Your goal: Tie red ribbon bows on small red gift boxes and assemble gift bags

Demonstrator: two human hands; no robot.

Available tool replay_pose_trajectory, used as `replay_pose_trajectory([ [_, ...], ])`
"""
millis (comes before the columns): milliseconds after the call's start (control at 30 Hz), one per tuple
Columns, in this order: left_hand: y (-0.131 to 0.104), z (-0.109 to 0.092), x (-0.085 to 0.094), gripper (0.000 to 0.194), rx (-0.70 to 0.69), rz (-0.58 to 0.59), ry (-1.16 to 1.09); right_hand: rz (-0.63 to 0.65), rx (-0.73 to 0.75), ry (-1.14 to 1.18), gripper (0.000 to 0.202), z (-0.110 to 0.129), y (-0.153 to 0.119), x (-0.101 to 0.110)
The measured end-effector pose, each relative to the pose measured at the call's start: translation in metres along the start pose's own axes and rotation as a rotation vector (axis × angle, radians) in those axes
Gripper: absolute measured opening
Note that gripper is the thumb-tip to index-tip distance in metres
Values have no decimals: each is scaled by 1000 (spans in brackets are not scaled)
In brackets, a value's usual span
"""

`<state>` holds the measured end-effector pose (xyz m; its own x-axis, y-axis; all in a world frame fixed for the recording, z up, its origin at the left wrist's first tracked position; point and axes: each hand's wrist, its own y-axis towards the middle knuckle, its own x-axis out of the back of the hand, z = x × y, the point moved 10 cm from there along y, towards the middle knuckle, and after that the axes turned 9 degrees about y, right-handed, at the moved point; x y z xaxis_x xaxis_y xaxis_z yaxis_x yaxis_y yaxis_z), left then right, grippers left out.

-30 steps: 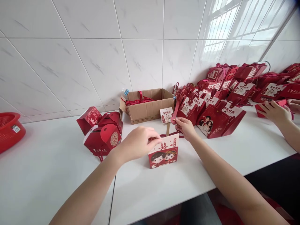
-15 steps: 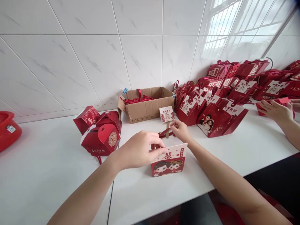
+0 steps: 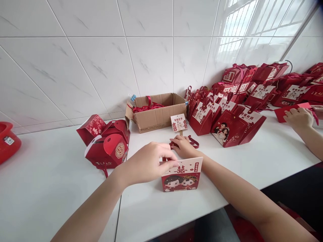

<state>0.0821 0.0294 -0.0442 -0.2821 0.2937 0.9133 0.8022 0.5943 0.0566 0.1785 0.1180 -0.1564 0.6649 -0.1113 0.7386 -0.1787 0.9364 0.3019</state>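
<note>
- Works at one white table [image 3: 58, 208] before one tiled wall [image 3: 151, 64].
- Pinches one couple-print box [image 3: 180, 180] by its top edge with the left hand [image 3: 153, 163], upright on the table.
- Rests the right hand [image 3: 184, 147] at one dark-red ribbon [image 3: 194, 143] just beyond the box; cannot tell whether gripping.
- Counts, at left, three red boxes [image 3: 107, 154] near one cardboard carton [image 3: 161, 119] with two blue clips [image 3: 132, 97].

Saw glossy, white tiled wall [image 3: 151, 60] beyond the left fingers [image 3: 169, 165], grey-veined, with thin straight grout lines [image 3: 173, 60]. Noted a barred window's reflection [image 3: 233, 28] on it, high and well right of the fingers. Found a white tabletop [image 3: 151, 218] under the fingers, running back to the wall; traced a dark seam [image 3: 118, 218] left of them. Recorded pale daylight, deep shadow [image 3: 285, 191] below the tabletop, right of the fingers.
</note>
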Motion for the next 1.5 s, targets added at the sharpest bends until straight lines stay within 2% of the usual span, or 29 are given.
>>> replay_pose_trajectory([
  [133, 1, 8, -3, 26, 33, 85, -62, -109, -12, 160, 8, -4, 0, 19],
  [200, 4, 13, -6, 34, 21, 148, -157, -171, -38, 283, 4, -10, -1, 27],
  [267, 9, 22, -6, 46, 7, 157, -273, -183, -55, 457, 9, -13, -2, 30],
  [300, 13, 30, -5, 52, 15, 125, -321, -178, -51, 566, 14, -12, -2, 30],
  [367, 21, 56, 1, 57, 99, -16, -355, -157, -18, 741, 21, -7, -4, 30],
  [433, 27, 79, 5, 46, 181, -179, -255, -147, 24, 806, 22, 0, -6, 31],
  [500, 33, 88, 0, 36, 174, -237, -183, -143, 53, 868, 21, 4, -8, 32],
  [600, 42, 89, -19, 30, 128, -168, -231, -90, 76, 995, 18, 8, -9, 27],
  [667, 44, 86, -25, 27, 117, -133, -260, -40, 80, 1049, 16, 10, -9, 23],
  [900, 40, 67, -19, 20, 19, -119, -315, 94, -10, 1132, 14, 14, -14, 15],
  [1000, 39, 65, -16, 18, -6, -198, -248, 61, -3, 1214, 19, 16, -12, 13],
  [1067, 39, 70, -13, 18, 28, -296, -150, -72, 4, 1266, 26, 10, -10, 17],
  [1133, 38, 78, -11, 15, 89, -403, 9, -247, 0, 1209, 32, 0, -11, 23],
  [1200, 38, 81, -10, 12, 125, -487, 231, -330, -23, 1049, 30, -4, -13, 25],
  [1300, 38, 81, -14, 14, 117, -537, 462, -271, -42, 859, 26, -2, -12, 18],
  [1433, 40, 80, -22, 17, 77, -535, 530, -238, -55, 725, 35, -3, -11, 13],
  [1500, 41, 80, -27, 18, 63, -531, 546, -245, -55, 668, 33, -2, -12, 14],
])
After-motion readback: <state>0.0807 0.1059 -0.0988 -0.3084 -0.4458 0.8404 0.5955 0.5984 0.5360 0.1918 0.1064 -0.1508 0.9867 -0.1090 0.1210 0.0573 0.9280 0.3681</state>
